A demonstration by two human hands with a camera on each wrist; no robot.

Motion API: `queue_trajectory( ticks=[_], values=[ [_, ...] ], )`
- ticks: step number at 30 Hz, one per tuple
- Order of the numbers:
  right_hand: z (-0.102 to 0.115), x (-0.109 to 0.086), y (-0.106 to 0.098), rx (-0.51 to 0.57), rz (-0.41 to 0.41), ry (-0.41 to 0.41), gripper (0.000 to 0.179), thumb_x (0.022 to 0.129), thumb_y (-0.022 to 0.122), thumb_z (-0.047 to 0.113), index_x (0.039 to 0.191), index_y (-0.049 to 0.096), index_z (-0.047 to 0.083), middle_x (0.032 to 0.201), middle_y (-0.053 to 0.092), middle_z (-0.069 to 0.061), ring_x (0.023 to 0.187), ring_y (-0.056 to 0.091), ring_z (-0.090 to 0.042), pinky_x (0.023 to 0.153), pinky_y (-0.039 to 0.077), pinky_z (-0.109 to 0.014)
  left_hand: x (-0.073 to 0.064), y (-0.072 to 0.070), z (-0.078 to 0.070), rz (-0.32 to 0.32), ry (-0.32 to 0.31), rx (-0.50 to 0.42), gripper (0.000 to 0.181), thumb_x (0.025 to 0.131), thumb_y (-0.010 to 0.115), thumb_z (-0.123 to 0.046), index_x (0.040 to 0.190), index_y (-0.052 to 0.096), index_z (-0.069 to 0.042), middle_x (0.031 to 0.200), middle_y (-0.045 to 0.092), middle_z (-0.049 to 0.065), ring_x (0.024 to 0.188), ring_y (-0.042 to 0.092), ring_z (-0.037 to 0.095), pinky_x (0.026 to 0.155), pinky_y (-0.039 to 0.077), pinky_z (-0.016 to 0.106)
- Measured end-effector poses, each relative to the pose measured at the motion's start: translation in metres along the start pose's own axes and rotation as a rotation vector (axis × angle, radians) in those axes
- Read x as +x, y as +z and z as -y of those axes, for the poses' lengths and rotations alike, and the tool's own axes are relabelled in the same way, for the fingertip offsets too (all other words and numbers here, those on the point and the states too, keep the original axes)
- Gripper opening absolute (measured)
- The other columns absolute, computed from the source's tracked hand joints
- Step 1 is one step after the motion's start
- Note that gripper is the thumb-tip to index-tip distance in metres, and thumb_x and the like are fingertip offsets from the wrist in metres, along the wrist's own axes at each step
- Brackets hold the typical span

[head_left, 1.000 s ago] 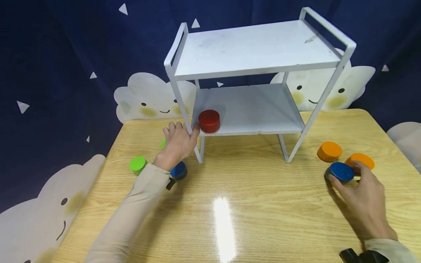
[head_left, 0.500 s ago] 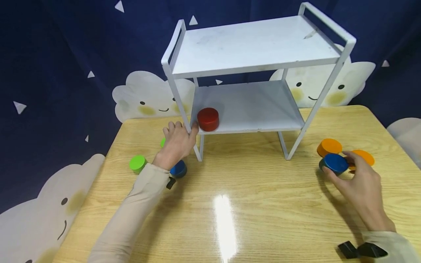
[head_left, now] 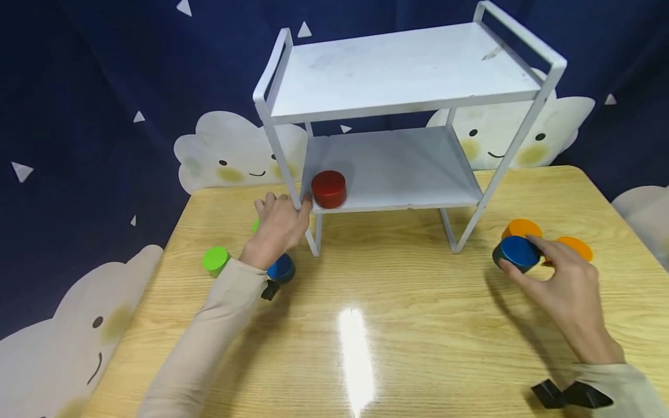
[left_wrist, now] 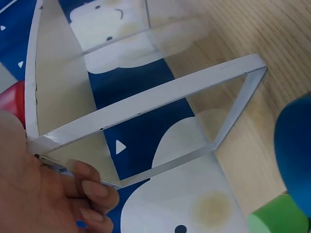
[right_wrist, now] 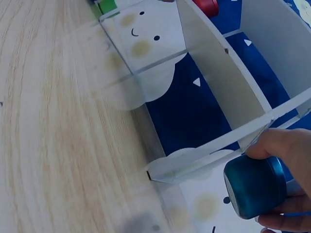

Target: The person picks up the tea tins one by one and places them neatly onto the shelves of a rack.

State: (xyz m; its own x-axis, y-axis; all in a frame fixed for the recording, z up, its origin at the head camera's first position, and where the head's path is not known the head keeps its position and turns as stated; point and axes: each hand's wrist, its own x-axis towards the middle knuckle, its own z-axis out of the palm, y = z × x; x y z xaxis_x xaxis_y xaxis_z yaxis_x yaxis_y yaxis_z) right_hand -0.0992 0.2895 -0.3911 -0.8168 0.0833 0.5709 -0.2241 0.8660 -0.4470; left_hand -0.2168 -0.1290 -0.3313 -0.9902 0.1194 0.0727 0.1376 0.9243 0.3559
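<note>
With our left grip curled round the shelf post, our right grip pinches the round blue block above the desk, probably light, stiff and slightly slippery, so best held across its curved sides.

And across goes the right hand, taking the blue cylinder leftward and in towards the white rack; a second ago it sat just clear of the left-hand orange cylinder, now it hides that one's lower front, its shadow swinging left too
</note>
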Motion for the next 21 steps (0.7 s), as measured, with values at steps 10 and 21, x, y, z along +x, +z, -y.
queue_trajectory(
  ticks=[10, 21],
  values=[
    [0.038, 0.022, -0.001, 0.052, -0.002, -0.157, 0.060, 0.063, 0.085, 0.022, 0.114, 0.067, -0.004, 0.098, 0.068, -0.022, 0.078, 0.056, -0.029, 0.067, 0.034, -0.024, -0.001, 0.003, 0.002, -0.101, 0.099, -0.024, 0.057, 0.101, 0.026, -0.033, 0.051, 0.044, -0.011, 0.062, 0.047, 0.007, 0.073, 0.037, 0.033, 0.078, 0.018, 0.047],
    [0.076, 0.043, 0.003, 0.145, 0.008, -0.254, 0.060, 0.060, 0.087, 0.016, 0.114, 0.068, -0.002, 0.101, 0.069, -0.017, 0.084, 0.059, -0.025, 0.073, 0.034, -0.008, -0.005, 0.005, 0.000, -0.153, 0.144, -0.053, 0.050, 0.101, 0.030, -0.027, 0.056, 0.045, -0.011, 0.058, 0.046, 0.005, 0.072, 0.036, 0.031, 0.080, 0.015, 0.047]
  ],
)
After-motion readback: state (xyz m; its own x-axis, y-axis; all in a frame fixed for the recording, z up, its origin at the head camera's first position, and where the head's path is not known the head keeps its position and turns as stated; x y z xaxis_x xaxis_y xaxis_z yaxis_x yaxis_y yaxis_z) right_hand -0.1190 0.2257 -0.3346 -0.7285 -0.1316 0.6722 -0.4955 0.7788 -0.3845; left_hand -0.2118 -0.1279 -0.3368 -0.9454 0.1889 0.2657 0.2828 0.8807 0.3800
